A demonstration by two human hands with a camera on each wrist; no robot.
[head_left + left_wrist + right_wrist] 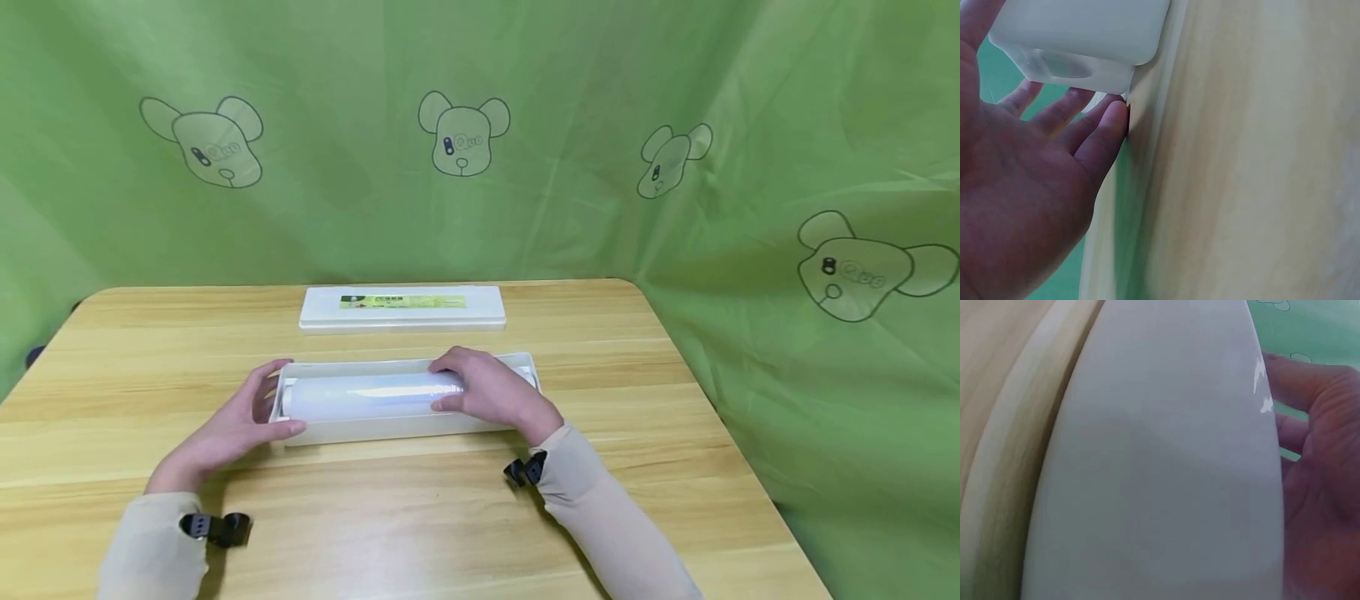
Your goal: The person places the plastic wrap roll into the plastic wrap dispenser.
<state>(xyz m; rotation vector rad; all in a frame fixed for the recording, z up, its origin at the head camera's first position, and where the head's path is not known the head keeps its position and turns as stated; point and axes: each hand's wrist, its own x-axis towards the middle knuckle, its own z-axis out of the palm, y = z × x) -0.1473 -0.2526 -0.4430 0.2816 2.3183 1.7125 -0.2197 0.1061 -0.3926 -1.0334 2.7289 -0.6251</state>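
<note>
Roll partly hidden behind right hand. Label on lid too small to read. Sleeves cut by head view's edge.

I have free passage over the worktop between both sleeves; beyond the box, the lid obstructs.

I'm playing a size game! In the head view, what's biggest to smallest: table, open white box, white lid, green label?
Table
Open white box
White lid
Green label
The lid's farther away, so its true size is unsure.
</note>
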